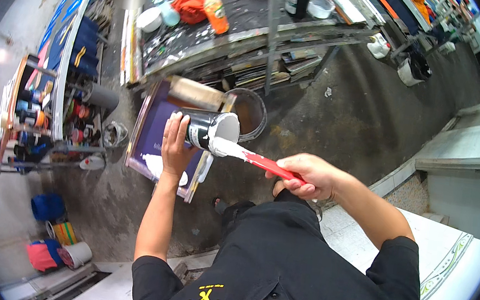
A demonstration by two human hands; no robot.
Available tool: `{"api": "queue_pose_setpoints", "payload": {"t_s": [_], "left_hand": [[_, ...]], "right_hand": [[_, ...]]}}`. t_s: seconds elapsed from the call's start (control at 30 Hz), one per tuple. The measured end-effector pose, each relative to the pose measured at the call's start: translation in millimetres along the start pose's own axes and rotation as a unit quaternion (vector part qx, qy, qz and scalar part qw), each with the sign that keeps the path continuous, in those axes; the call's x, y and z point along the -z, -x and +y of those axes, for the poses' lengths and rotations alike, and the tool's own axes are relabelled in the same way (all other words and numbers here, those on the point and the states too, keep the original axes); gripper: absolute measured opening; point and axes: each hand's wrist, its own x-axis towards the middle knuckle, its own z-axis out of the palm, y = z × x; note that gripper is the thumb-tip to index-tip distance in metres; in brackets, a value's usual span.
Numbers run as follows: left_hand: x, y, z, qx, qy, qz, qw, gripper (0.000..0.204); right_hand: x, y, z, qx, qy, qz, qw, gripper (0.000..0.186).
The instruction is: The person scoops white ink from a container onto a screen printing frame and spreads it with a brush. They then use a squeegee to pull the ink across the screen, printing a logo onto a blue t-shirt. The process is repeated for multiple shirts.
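My left hand (pixel 176 146) is closed round a black cylindrical tub (pixel 200 126), tipped sideways with its white-coated mouth facing right. My right hand (pixel 302 178) grips a red spatula (pixel 268 165); its blade, thick with white paste (pixel 227 147), is at the tub's lower lip. Below them a framed screen (pixel 154 122) with purple mesh rests at a slant, a patch of white paste (pixel 158 167) on its lower part. Just right of the screen is a dark bucket (pixel 260 117) with murky brownish contents.
A worktable (pixel 185 55) ahead carries tubs, a red cloth and an orange bottle. A rack (pixel 42 118) of containers stands left, a small bucket (pixel 115 134) beside it. Low white tiled ledges (pixel 395 239) flank me at the right. Another bucket (pixel 411 72) stands farther back.
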Motion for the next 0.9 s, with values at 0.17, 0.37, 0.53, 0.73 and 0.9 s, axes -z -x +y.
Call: {"api": "queue_pose_setpoints", "payload": {"t_s": [0.17, 0.37, 0.53, 0.73, 0.9], "left_hand": [[-52, -36, 62, 0.006, 0.088, -0.071, 0.994, 0.104], [-118, -65, 124, 0.087, 0.233, -0.086, 0.965, 0.107], [-168, -108, 122, 0.276, 0.372, 0.023, 0.886, 0.096], [-233, -210, 49, 0.278, 0.28, 0.122, 0.911, 0.096], [-284, -300, 1, 0.267, 0.263, 0.183, 0.909, 0.095]], "right_hand": [[35, 59, -68, 0.297, 0.664, 0.199, 0.656, 0.03], [19, 48, -203, 0.123, 0.667, 0.138, 0.722, 0.042], [14, 51, -260, 0.487, 0.347, 0.186, 0.779, 0.052], [131, 31, -161, 0.321, 0.189, 0.278, 0.886, 0.044], [249, 0, 24, 0.166, 0.065, 0.509, 0.842, 0.03]]}}
